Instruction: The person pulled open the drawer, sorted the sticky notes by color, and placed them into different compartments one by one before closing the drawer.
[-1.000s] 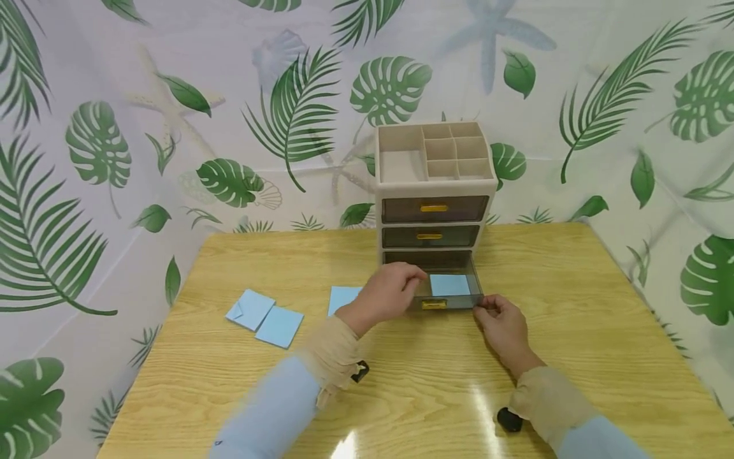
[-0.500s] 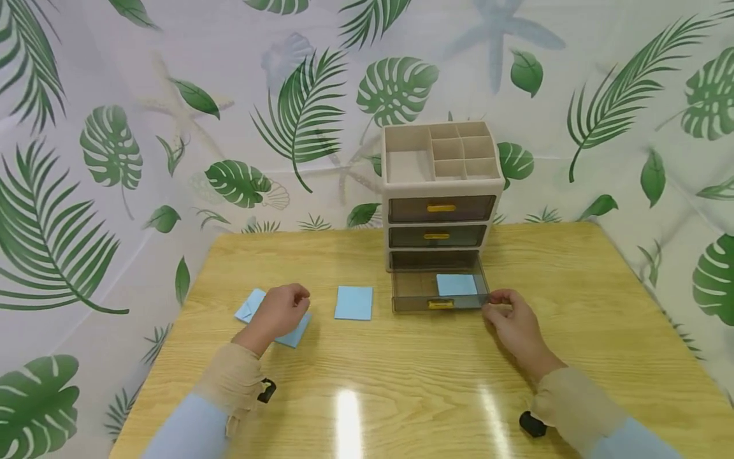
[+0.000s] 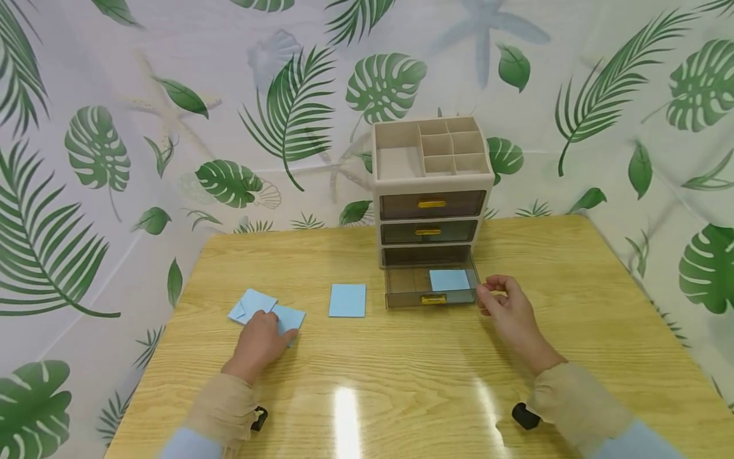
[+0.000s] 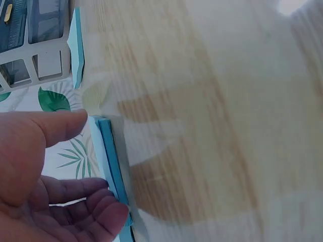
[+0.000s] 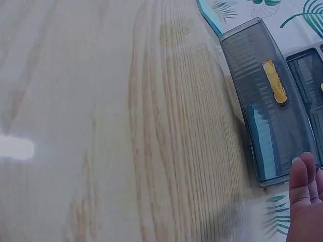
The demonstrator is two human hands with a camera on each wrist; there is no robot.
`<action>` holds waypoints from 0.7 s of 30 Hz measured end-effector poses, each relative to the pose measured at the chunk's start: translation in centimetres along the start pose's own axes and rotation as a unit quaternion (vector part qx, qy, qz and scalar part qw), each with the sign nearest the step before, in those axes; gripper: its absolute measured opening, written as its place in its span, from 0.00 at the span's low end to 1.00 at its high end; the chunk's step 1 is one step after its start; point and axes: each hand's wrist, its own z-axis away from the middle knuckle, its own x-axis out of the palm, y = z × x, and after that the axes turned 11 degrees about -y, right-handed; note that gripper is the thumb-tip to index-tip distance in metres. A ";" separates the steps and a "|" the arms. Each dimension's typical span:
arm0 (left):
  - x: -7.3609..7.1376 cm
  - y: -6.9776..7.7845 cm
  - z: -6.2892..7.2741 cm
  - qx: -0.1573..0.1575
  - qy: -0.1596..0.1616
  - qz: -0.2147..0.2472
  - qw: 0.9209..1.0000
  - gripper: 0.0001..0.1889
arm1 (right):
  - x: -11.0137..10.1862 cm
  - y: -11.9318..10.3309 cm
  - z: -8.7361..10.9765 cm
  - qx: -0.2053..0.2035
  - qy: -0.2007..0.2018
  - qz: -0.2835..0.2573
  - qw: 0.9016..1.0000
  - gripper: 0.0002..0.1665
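My left hand (image 3: pixel 259 344) reaches over a blue square paper pad (image 3: pixel 290 315) on the table's left side. In the left wrist view, its thumb is by one end of the pad (image 4: pixel 112 156) and its bent fingers touch the other end, spread wide apart. Another blue pad (image 3: pixel 250 303) with a folded corner lies against it, partly behind the hand. A third pad (image 3: pixel 347 301) lies flat nearer the drawer unit. My right hand (image 3: pixel 513 315) is at the right front corner of the pulled-out bottom drawer (image 3: pixel 404 298), fingers loosely bent. A blue pad (image 3: pixel 449 280) lies inside that drawer, at its right.
A beige drawer unit (image 3: pixel 431 185) stands at the back of the wooden table (image 3: pixel 401 382). Its two upper drawers are closed, and its top has several compartments. A leaf-patterned backdrop (image 3: pixel 189 153) rises behind the table and along both sides.
My left hand has moved left from the open drawer and come down onto a blue pad. My right hand has stayed by the drawer corner, its fingers now looser.
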 end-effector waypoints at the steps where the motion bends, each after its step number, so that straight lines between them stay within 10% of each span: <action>1: 0.1 0.0 0.0 -0.003 0.004 -0.003 1.000 0.27 | 0.0 0.1 0.0 0.001 0.001 0.001 1.000 0.30; 12: 0.2 0.2 0.7 -0.084 0.026 -0.031 0.996 0.30 | 0.3 -0.1 -0.2 0.036 0.013 0.012 0.999 0.30; 21: -0.3 0.6 0.6 -0.128 -0.018 -0.017 0.991 0.31 | 0.4 0.3 -0.4 0.052 0.008 0.002 0.999 0.30</action>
